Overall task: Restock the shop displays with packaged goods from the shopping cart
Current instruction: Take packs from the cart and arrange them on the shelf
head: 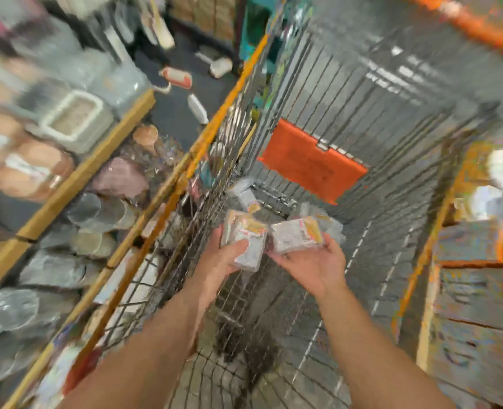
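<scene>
A person's left hand (223, 255) curls its fingers round a plastic-wrapped packet (245, 240), while the right hand (312, 261), palm up, cradles a second packet (297, 233) with the fingertips bent round its near edge. Both packets touch at their inner corners and hang inside the wire shopping cart (377, 119), above its floor and toward the left wall. Further wrapped packets (244, 193) lie on the cart floor beyond the hands, below an orange plastic flap (309, 160) on the far wall.

The packets look light and boxy, stiff enough to hold shape, but their glossy film wrap is probably slippery; taking each by its long sides, as here, seems the safest hold.

Outside the cart's left wall, shelves edged in wood (76, 178) carry clear glassware and wrapped goods; stacked cartons (474, 290) stand to the right. Motion blur smears the whole scene: the printing on the packets cannot be read, their contents are unclear, and how many remain in the cart is hard to count.
</scene>
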Demonstrator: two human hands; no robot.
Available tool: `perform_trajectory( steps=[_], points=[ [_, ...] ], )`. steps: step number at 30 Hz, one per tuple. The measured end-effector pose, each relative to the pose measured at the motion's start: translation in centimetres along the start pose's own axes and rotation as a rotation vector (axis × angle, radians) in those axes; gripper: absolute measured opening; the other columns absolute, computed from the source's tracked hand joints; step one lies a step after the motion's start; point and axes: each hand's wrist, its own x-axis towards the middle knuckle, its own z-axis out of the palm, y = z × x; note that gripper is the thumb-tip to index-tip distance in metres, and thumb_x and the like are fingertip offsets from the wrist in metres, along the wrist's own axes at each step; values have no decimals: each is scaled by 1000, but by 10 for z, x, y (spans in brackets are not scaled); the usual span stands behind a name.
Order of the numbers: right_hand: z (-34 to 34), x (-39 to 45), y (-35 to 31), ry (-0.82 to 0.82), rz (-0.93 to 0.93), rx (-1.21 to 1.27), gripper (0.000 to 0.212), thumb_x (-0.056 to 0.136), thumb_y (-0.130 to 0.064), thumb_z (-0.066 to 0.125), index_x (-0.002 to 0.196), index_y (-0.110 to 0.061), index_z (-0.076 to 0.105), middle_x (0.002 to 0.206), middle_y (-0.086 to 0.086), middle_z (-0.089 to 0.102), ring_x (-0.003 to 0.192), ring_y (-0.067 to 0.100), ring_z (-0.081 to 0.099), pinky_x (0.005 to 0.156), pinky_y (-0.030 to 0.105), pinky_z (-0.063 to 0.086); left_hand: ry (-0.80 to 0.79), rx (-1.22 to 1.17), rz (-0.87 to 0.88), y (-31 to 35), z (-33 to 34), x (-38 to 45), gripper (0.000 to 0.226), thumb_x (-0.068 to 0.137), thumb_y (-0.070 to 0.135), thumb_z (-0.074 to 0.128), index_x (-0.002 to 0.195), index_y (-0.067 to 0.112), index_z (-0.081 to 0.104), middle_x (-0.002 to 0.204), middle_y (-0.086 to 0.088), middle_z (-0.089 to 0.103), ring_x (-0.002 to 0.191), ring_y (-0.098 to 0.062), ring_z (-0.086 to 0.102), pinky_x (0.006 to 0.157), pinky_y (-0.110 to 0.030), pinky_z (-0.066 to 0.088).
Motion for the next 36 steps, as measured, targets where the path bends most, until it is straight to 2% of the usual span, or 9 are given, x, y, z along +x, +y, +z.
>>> perform_trajectory(
  steps=[5, 10, 13, 20, 23, 26, 29, 33, 36],
  points=[
    [52, -78, -27, -97, -29, -109, 100, 32, -47, 98, 118, -12, 62, 122, 20, 66, 101, 37, 69, 74, 57, 57, -49, -2, 154, 40, 31, -66, 71, 76, 27, 75, 141, 24, 45, 119, 3, 69, 102, -16, 68, 84, -31, 53],
    [86, -158, -15, -74, -54, -271, 68, 45, -26, 95, 103, -7, 64, 99, 19, 73, 81, 32, 74, 58, 44, 60, -2, 15, 344, 60, 43, -151, 80, 54, 49, 76, 127, 24, 55, 121, -8, 68, 106, -27, 67, 90, -48, 52],
    [104, -206, -4, -58, -76, -376, 23, 85, -21, 67, 99, -4, 62, 78, 14, 73, 64, 26, 72, 48, 35, 58, 49, 17, 404, 55, 37, -190, 94, 55, 59, 81, 137, 23, 52, 131, -12, 62, 114, -34, 63, 95, -59, 50],
    [185, -268, 26, -130, -177, -672, 22, 96, -23, 58, 109, -7, 64, 84, 14, 74, 72, 29, 72, 55, 38, 57, 112, 91, 521, 89, 3, -297, 87, 60, 58, 84, 131, 15, 57, 121, -9, 68, 103, -22, 67, 92, -41, 52],
    [242, -279, 50, -244, -213, -746, 28, 95, -25, 59, 114, -4, 64, 98, 19, 70, 78, 33, 69, 64, 41, 57, 151, 112, 583, 109, -27, -333, 60, 77, 54, 75, 126, 23, 60, 116, 3, 71, 97, -11, 70, 84, -35, 52],
    [296, -288, 88, -368, -238, -760, 35, 96, -26, 58, 119, 0, 62, 110, 20, 69, 92, 35, 69, 77, 46, 55, 259, 124, 632, 132, -65, -369, 102, 50, 74, 79, 134, 21, 56, 129, -4, 64, 109, -22, 66, 81, -37, 53],
    [343, -298, 135, -477, -201, -761, 28, 97, -22, 56, 115, -1, 62, 101, 19, 71, 85, 32, 71, 71, 40, 57, 320, 147, 679, 149, -110, -421, 84, 56, 61, 77, 124, 15, 61, 108, -5, 70, 80, -14, 69, 63, -25, 51],
    [398, -320, 213, -617, -54, -840, 29, 98, -22, 53, 113, 1, 62, 90, 20, 72, 71, 31, 71, 57, 36, 58, 510, 171, 752, 150, -174, -498, 75, 58, 63, 78, 116, 16, 68, 108, -5, 73, 93, -24, 70, 82, -44, 54],
    [426, -335, 273, -717, 46, -961, 27, 97, -22, 53, 113, -2, 62, 92, 19, 71, 75, 33, 69, 67, 41, 56, 666, 129, 795, 137, -208, -559, 57, 70, 50, 76, 114, 16, 69, 110, -7, 74, 103, -30, 69, 92, -51, 53]
  ],
)
